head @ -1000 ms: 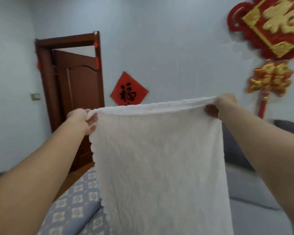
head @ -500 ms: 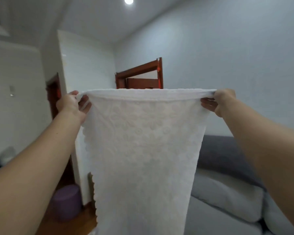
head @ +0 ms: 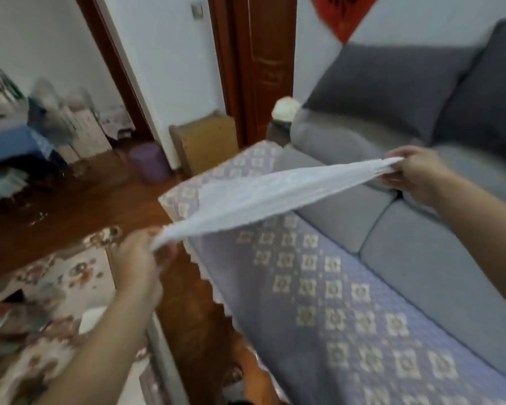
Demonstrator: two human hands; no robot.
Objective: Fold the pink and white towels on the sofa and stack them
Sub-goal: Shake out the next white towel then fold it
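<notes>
White towel (head: pixel 263 197) hung stretched between pinching fingers of left hand (head: pixel 140 258) and right hand (head: pixel 415 173), above the sofa (head: pixel 421 258); keeping it taut would lay it flat.

sofa (head: pixel 421 249): grey, seat cushions side by side, dark grey back cushions (head: pixel 383 92) upright against the wall | patterned lilac cover (head: pixel 319 287): lies spread over the seat's front, scalloped edge hanging toward the wooden floor (head: pixel 79 206)

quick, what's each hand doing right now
Left hand: closed, gripping one end of the white towel.
Right hand: closed, gripping the towel's other end, above the sofa.
</notes>
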